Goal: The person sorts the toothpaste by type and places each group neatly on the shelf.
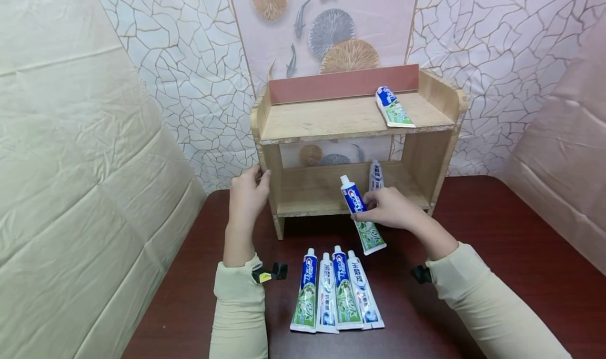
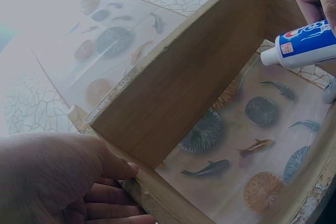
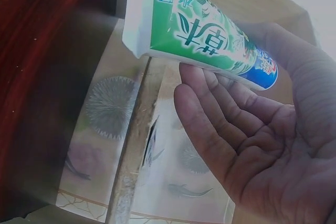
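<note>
Your right hand (image 1: 390, 207) pinches the tube (image 1: 369, 235) mid-body, in front of the shelf (image 1: 326, 119); it's probably light, soft, slippery, so hold its middle gently; your left hand (image 1: 248, 191) grips the shelf's side.

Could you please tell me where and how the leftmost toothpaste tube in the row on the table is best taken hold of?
Probably by the blue half of the leftmost tube, from above, pinching across its width. There a gap separates it from the white tube to its right, whereas the flat near ends crowd together; its left side is free.
</note>
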The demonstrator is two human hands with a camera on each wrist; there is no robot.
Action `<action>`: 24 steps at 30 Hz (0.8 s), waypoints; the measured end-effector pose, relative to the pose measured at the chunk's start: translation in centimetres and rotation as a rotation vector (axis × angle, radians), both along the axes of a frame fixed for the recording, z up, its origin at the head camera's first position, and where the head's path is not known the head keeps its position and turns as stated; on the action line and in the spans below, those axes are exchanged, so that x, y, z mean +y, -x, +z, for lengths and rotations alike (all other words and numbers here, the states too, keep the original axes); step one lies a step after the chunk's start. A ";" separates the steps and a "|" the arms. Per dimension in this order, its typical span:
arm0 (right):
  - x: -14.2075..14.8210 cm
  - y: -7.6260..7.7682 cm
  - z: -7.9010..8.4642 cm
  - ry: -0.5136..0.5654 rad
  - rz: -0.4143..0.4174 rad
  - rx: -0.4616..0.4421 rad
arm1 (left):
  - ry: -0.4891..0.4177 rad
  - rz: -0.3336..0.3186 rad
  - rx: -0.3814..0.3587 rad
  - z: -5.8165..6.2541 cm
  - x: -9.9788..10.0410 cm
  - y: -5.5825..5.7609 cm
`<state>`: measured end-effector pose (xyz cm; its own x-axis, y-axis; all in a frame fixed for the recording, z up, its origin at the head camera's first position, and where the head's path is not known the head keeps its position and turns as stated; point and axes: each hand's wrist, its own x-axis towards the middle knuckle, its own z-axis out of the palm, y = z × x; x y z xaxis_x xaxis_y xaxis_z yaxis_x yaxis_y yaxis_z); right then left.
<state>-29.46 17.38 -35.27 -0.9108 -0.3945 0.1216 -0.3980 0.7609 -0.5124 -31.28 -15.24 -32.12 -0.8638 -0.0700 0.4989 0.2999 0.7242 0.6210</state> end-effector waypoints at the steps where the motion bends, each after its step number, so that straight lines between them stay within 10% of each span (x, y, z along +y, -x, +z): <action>1: 0.0 0.0 0.1 0.002 0.002 -0.003 | 0.001 0.003 0.002 0.0 0.0 0.0; 24: -0.3 0.1 1.7 0.001 0.000 -0.002 | -0.005 -0.001 -0.002 -0.2 -0.1 0.1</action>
